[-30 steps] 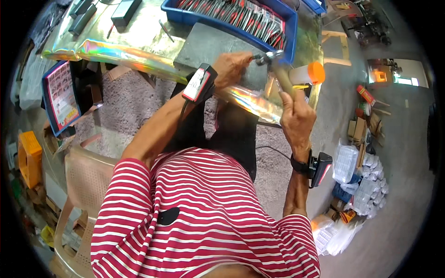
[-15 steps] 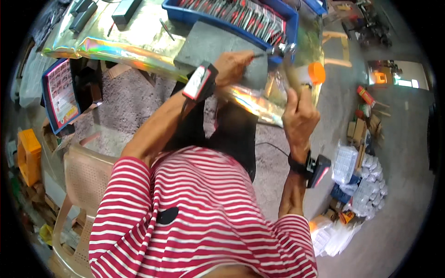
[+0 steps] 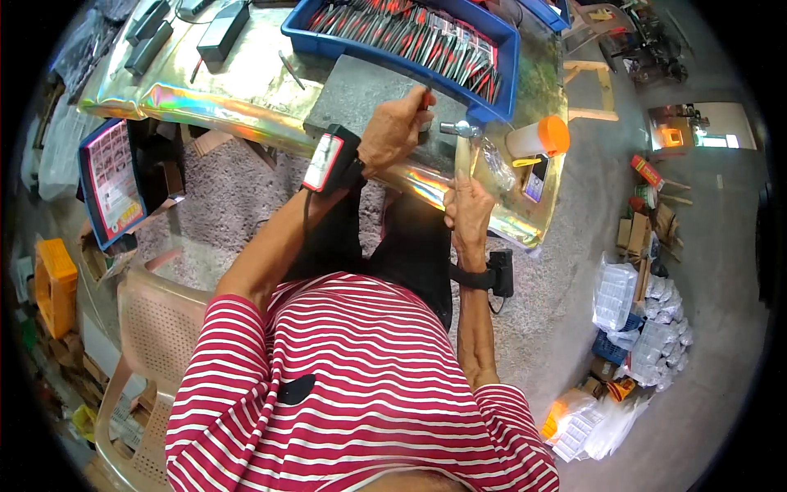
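My left hand (image 3: 392, 135) is closed over a grey slab (image 3: 354, 88) at the table's front edge. Its fingers pinch a small dark piece with some red (image 3: 427, 100), too small to make out fully. In my right hand (image 3: 470, 207) is the wooden handle of a hammer (image 3: 462, 156), low at the table edge. The metal hammer head is just right of the slab, apart from my left fingers. Behind the slab stands a blue tray (image 3: 513, 78) packed with several thin red and black pieces.
Right of the hammer are a clear plastic bag (image 3: 495, 168), a white jar with an orange lid (image 3: 552, 135) and a phone-like object (image 3: 534, 180). Black boxes (image 3: 223, 37) lie far left on the shiny table cover. A plastic chair (image 3: 164, 316) stands left of me.
My right hand has swung down and to the left, bringing the hammer from the jar's side toward the slab. My left hand has drawn slightly back and left with its piece.
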The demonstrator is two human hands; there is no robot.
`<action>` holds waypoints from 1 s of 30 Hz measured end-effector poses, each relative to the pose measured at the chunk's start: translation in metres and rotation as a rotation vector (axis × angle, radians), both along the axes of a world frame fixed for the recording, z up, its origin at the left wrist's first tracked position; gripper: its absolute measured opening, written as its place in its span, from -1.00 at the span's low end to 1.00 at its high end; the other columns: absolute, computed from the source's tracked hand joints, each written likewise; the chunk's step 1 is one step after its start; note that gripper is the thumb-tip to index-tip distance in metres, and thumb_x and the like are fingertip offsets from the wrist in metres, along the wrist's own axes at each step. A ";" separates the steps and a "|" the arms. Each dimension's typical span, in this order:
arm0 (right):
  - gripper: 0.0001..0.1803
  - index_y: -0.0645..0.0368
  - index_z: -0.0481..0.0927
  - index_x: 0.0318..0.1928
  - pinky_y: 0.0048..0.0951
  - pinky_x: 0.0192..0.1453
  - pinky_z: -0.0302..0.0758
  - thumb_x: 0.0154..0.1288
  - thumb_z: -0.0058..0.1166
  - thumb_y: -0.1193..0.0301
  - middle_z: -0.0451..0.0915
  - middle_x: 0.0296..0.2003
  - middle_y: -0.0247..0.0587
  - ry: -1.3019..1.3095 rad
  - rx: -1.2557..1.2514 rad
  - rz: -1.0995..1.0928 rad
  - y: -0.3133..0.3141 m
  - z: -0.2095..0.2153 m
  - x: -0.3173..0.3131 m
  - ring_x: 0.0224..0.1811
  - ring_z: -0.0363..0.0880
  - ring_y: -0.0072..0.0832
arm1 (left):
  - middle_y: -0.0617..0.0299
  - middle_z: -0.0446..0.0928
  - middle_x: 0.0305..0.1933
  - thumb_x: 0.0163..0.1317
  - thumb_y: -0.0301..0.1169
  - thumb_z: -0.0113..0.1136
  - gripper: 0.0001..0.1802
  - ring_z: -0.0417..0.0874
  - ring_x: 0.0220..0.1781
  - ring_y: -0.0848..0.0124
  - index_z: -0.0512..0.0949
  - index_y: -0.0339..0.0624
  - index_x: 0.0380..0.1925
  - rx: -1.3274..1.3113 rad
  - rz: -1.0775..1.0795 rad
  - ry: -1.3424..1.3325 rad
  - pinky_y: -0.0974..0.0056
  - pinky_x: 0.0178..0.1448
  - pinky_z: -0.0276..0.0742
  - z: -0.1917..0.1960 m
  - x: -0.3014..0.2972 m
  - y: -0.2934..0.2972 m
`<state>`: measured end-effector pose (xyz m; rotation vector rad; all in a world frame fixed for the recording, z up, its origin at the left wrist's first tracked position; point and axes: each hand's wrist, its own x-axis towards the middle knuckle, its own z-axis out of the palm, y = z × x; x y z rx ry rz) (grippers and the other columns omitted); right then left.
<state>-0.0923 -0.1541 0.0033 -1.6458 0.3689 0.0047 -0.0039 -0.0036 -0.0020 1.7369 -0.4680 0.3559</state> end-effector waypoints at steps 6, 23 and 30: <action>-0.65 0.30 0.38 -0.44 -0.74 -0.83 0.11 0.23 -0.14 0.21 0.33 -0.74 -0.33 0.091 0.126 0.007 0.003 -0.005 -0.007 -0.81 0.17 -0.75 | 0.25 0.43 -0.58 0.10 -0.37 0.05 -0.72 0.42 -0.67 0.60 0.33 -0.32 -0.25 -0.459 -0.328 0.583 0.52 -0.61 0.44 -0.002 -0.043 0.026; -0.78 0.26 0.41 -0.38 -0.30 -0.61 0.27 0.20 -0.13 0.33 0.40 -0.72 -0.06 -0.259 -0.724 0.240 0.031 0.015 -0.003 -0.67 0.42 -0.22 | 0.32 0.35 -0.72 0.03 -0.42 0.11 -0.84 0.37 -0.78 0.61 0.39 -0.27 -0.43 -0.555 -0.300 0.853 0.53 -0.77 0.30 -0.025 -0.082 0.036; -0.80 0.27 0.38 -0.37 -0.21 -0.59 0.29 0.15 -0.06 0.36 0.43 -0.67 0.01 -0.489 -0.868 0.195 0.048 0.027 -0.002 -0.62 0.44 -0.07 | 0.34 0.33 -0.73 0.02 -0.44 0.08 -0.86 0.33 -0.80 0.60 0.36 -0.25 -0.46 -0.566 -0.264 0.897 0.52 -0.79 0.26 -0.025 -0.085 0.034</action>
